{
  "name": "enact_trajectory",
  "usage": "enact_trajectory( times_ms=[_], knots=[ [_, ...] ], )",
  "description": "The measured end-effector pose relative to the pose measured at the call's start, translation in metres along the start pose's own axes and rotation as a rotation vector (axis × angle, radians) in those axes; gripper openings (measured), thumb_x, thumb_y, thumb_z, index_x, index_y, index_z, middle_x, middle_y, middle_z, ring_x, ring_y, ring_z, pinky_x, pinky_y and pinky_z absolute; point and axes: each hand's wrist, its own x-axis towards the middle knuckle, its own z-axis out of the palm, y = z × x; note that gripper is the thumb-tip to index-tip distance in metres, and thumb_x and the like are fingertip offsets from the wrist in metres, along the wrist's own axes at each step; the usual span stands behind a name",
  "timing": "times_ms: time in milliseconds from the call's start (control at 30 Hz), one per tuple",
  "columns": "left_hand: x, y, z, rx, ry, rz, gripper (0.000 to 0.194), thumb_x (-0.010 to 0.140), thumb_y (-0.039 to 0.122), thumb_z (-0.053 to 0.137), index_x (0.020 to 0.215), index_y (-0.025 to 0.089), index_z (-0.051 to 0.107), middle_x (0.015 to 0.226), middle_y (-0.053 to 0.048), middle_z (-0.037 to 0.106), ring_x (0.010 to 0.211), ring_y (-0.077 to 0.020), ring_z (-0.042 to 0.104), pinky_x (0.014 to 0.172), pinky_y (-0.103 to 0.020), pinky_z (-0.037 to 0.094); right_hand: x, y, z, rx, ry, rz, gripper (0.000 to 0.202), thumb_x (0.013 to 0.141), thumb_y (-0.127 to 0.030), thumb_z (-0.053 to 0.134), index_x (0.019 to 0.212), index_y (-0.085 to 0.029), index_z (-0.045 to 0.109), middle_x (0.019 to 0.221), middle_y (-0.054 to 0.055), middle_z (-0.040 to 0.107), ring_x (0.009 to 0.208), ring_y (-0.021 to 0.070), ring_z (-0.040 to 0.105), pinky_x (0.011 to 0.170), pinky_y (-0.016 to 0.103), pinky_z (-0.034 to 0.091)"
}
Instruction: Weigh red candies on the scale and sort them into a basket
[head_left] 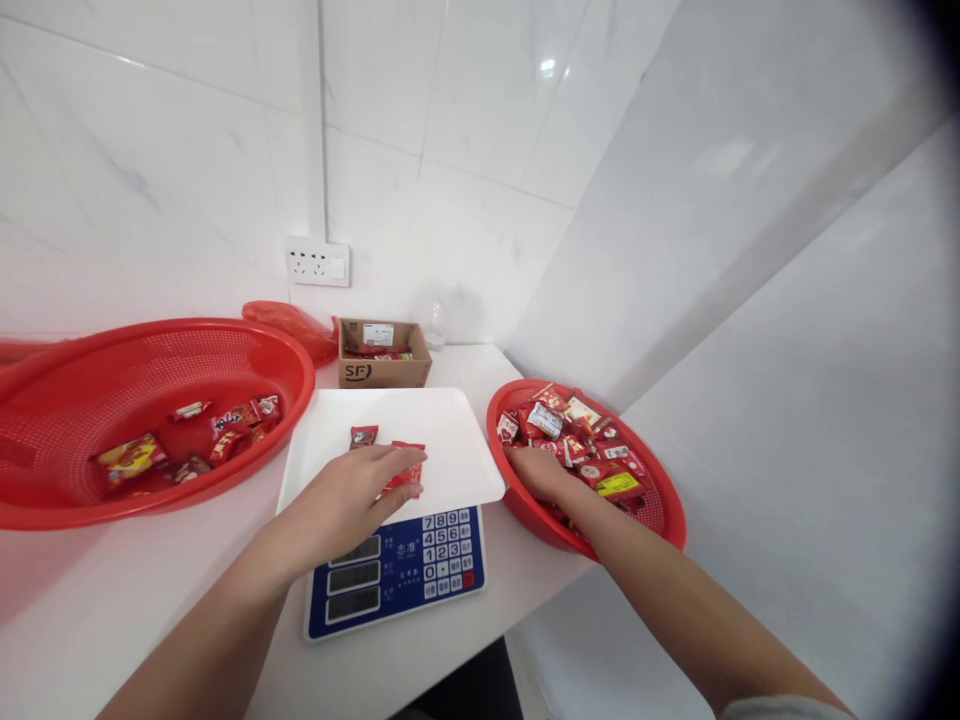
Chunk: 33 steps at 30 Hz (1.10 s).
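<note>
My left hand [360,500] is over the white tray [457,460] of a digital scale, its thumb and fingers around a red snack packet [410,470]. Just behind that hand a small dark-red packet [364,436] lies on the tray. My right hand [534,472] reaches into the smaller red basket [671,510], among wrapped snacks [592,440]; its fingers are hidden behind the rim and the packets. In front of the tray sits the scale's blue keypad and display panel [405,570].
At left stands a large red mesh basket [187,335] with several wrapped snacks in it. Behind the scale are a cardboard box [384,372] holding packets and a red plastic bag [292,325]. Walls close off the back and right; a socket [319,262] is on the back wall.
</note>
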Motion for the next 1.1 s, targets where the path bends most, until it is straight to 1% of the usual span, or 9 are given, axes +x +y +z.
enact_trajectory(
  times_ms=[167, 367, 467, 567, 767, 833, 900, 967, 1100],
  knots=[
    [-0.001, 0.000, -0.002, -0.004, 0.033, -0.002, 0.031, 0.098, 0.031, 0.046, 0.123, 0.020, 0.059, 0.117, -0.010, 0.071, 0.104, -0.0286, 0.067, 0.084, -0.040, 0.054, 0.004, -0.001, -0.016, -0.012, -0.004, 0.078, 0.028, 0.094, -0.032, 0.061, 0.118, -0.017, 0.062, 0.118, 0.008, 0.065, 0.101, 0.0221, 0.065, 0.088, 0.044, 0.054],
    [0.000, 0.001, -0.001, -0.076, 0.024, -0.018, 0.031, 0.096, 0.028, 0.047, 0.125, 0.021, 0.059, 0.117, -0.010, 0.071, 0.102, -0.0275, 0.068, 0.084, -0.040, 0.054, -0.008, -0.012, -0.040, 0.223, 0.291, 0.147, 0.033, 0.093, -0.032, 0.058, 0.121, -0.015, 0.061, 0.122, 0.011, 0.066, 0.112, 0.0260, 0.062, 0.099, 0.047, 0.046],
    [0.001, 0.002, 0.002, -0.134, 0.044, -0.041, 0.030, 0.095, 0.028, 0.050, 0.122, 0.022, 0.060, 0.117, -0.008, 0.071, 0.103, -0.0271, 0.067, 0.087, -0.040, 0.053, -0.017, -0.031, -0.046, 0.442, 0.428, 0.114, 0.039, 0.089, -0.038, 0.055, 0.120, -0.015, 0.062, 0.124, 0.012, 0.067, 0.104, 0.0270, 0.067, 0.094, 0.041, 0.050],
    [0.003, 0.006, 0.007, -0.268, 0.068, -0.104, 0.031, 0.094, 0.032, 0.051, 0.122, 0.023, 0.060, 0.115, -0.008, 0.072, 0.102, -0.0262, 0.068, 0.088, -0.040, 0.054, -0.024, -0.058, -0.046, 0.661, 0.482, 0.049, 0.042, 0.084, -0.047, 0.056, 0.113, -0.018, 0.063, 0.108, 0.009, 0.072, 0.084, 0.0260, 0.071, 0.080, 0.040, 0.055],
    [0.008, 0.011, 0.012, -0.556, 0.267, -0.273, 0.056, 0.088, 0.037, 0.060, 0.141, 0.023, 0.046, 0.146, -0.015, 0.050, 0.117, -0.0306, 0.061, 0.091, -0.041, 0.052, -0.037, -0.115, -0.035, 0.997, 0.389, -0.155, 0.036, 0.079, -0.050, 0.063, 0.098, -0.020, 0.063, 0.081, 0.003, 0.071, 0.065, 0.0197, 0.068, 0.062, 0.033, 0.056],
    [0.009, 0.011, 0.011, -0.654, 0.293, -0.259, 0.049, 0.088, 0.037, 0.062, 0.134, 0.021, 0.053, 0.135, -0.015, 0.060, 0.111, -0.0292, 0.063, 0.091, -0.040, 0.050, -0.039, -0.129, -0.031, 1.114, 0.321, -0.259, 0.030, 0.079, -0.046, 0.067, 0.094, -0.020, 0.065, 0.074, 0.000, 0.070, 0.061, 0.0170, 0.065, 0.062, 0.030, 0.054],
    [0.010, 0.012, 0.009, -0.795, 0.283, -0.232, 0.032, 0.090, 0.037, 0.060, 0.116, 0.019, 0.063, 0.108, -0.011, 0.071, 0.096, -0.0249, 0.066, 0.084, -0.036, 0.050, -0.039, -0.140, -0.026, 1.221, 0.271, -0.350, 0.024, 0.079, -0.040, 0.070, 0.092, -0.021, 0.067, 0.069, -0.002, 0.068, 0.061, 0.0148, 0.062, 0.062, 0.028, 0.052],
    [0.010, 0.011, 0.005, -0.920, 0.272, -0.209, 0.023, 0.090, 0.039, 0.060, 0.099, 0.017, 0.065, 0.087, -0.006, 0.071, 0.081, -0.0200, 0.064, 0.074, -0.031, 0.048, -0.037, -0.148, -0.021, 1.297, 0.260, -0.402, 0.022, 0.080, -0.039, 0.072, 0.093, -0.022, 0.068, 0.067, -0.002, 0.068, 0.060, 0.0143, 0.061, 0.061, 0.026, 0.051],
    [0.009, 0.006, -0.005, -0.955, 0.344, -0.209, 0.022, 0.087, 0.039, 0.066, 0.091, 0.017, 0.064, 0.077, 0.000, 0.063, 0.067, -0.0125, 0.053, 0.063, -0.025, 0.042, -0.032, -0.155, -0.014, 1.389, 0.318, -0.453, 0.025, 0.083, -0.042, 0.070, 0.100, -0.024, 0.067, 0.065, -0.002, 0.067, 0.060, 0.0153, 0.061, 0.057, 0.027, 0.052]
  ],
)
